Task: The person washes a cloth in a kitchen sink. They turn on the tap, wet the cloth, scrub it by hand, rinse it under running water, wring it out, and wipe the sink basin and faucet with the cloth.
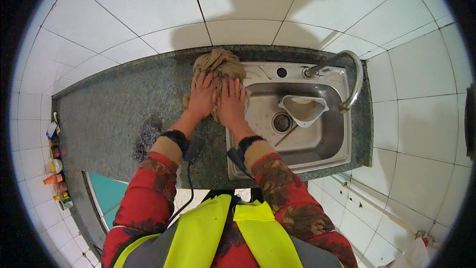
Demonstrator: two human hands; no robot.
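Observation:
A bunched brown cloth (219,61) lies on the dark stone counter, its right side over the left rim of the steel sink (234,160). Both hands press on it side by side. My left hand (202,95) rests on its left part with the fingers pointing away from me. My right hand (231,102) lies on its right part, near the sink's edge, fingers also stretched forward. The undersides of both palms are hidden. Black bands with cables are around both wrists.
In the sink basin are a white triangular strainer basket (305,111) and a thin brown stick (286,136) beside the drain. A curved faucet (359,78) arches at the right. A dark mesh scourer (146,141) lies by my left forearm. Bottles and jars (55,165) line the counter's left end.

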